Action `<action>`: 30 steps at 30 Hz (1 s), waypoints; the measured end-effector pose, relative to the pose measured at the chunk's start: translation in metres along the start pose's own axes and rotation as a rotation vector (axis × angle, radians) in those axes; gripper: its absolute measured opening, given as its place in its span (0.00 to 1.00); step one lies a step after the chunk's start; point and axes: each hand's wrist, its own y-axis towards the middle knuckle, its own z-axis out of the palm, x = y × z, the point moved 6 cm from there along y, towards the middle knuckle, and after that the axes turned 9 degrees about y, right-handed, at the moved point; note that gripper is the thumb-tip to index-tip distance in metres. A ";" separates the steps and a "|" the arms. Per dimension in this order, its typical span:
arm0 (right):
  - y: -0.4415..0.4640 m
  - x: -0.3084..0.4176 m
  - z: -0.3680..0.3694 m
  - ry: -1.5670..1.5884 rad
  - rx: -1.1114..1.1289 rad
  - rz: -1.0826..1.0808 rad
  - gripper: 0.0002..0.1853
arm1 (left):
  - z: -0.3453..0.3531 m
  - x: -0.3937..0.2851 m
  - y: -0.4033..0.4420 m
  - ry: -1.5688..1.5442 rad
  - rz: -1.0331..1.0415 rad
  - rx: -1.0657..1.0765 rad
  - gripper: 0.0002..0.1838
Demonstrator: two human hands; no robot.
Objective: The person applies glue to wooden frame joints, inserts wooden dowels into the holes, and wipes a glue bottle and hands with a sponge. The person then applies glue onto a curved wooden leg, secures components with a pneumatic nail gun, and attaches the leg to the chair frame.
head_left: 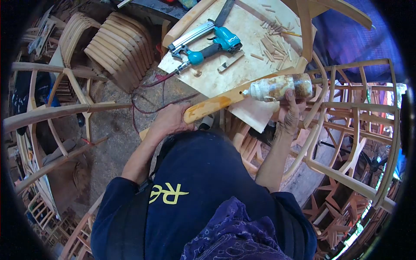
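My left hand [172, 119] is closed around the near end of a long, slightly curved wooden piece [209, 107]. A darker wet-looking patch lies along its upper face, and a small dark hole shows farther up. My right hand [291, 108] grips a glue bottle [281, 87], smeared white and brown, lying sideways. Its nozzle points left and meets the wood at or very near the hole; actual contact is hard to tell. Beyond them, a teal nail gun [212, 47] rests on the pale work board [203, 82].
Loose wooden dowels [277, 50] and a pencil [291, 34] lie on the board. A red hose [162, 81] runs from the nail gun to the floor. Chair frames stand at left [65, 112] and right [355, 108]. Curved wooden parts [119, 50] are stacked at the upper left.
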 end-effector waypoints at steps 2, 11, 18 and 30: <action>0.000 0.000 0.001 0.001 0.012 0.003 0.29 | 0.000 0.001 0.001 0.004 -0.002 -0.001 0.42; 0.000 0.004 0.015 -0.009 0.040 -0.001 0.30 | 0.000 0.003 0.004 0.001 0.022 -0.004 0.42; -0.002 0.001 0.020 -0.014 0.029 0.024 0.30 | -0.005 0.002 0.005 0.014 0.009 -0.059 0.35; -0.001 0.000 0.028 -0.027 0.059 -0.033 0.33 | -0.013 -0.006 0.000 0.010 -0.010 -0.048 0.34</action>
